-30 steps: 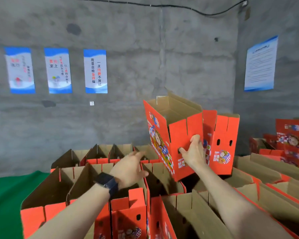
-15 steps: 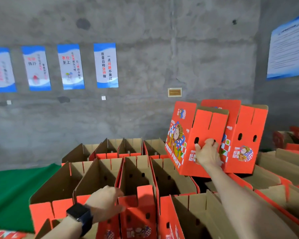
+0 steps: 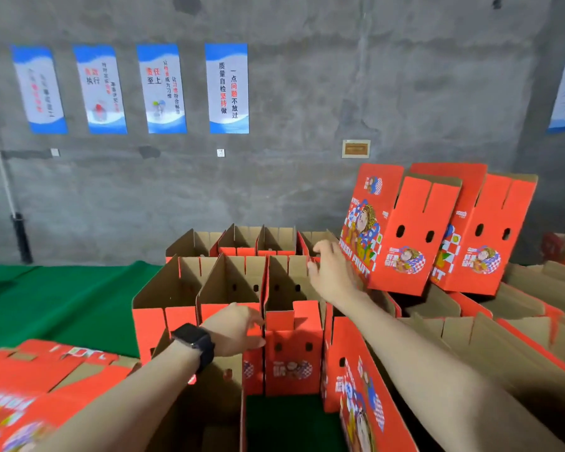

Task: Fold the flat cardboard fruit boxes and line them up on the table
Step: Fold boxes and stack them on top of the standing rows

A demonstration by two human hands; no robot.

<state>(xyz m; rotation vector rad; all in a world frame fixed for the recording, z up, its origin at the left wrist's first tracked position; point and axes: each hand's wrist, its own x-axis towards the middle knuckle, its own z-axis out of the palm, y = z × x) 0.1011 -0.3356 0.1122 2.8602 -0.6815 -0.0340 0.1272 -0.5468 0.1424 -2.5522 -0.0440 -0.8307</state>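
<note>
A folded red fruit box (image 3: pixel 405 236) leans tilted on top of other boxes at the right, against a second tilted red box (image 3: pixel 483 236). My right hand (image 3: pixel 331 272) hovers just left of it, fingers spread and holding nothing. My left hand (image 3: pixel 238 331), with a black watch on its wrist, reaches to the right, and its fingers touch the edge of an upright red box (image 3: pixel 292 350) in the near row. Rows of upright open boxes (image 3: pixel 229 282) stand behind it on the green table cover (image 3: pixel 62 305).
A stack of flat red boxes (image 3: pixel 30 386) lies at the lower left. More open boxes (image 3: pixel 503 337) crowd the right side under my right arm. A concrete wall with blue posters (image 3: pixel 227 88) is behind the table.
My right hand has let go of the red box, which now leans on the boxes at the right. My left hand moved right to the near box's edge. The view turned left.
</note>
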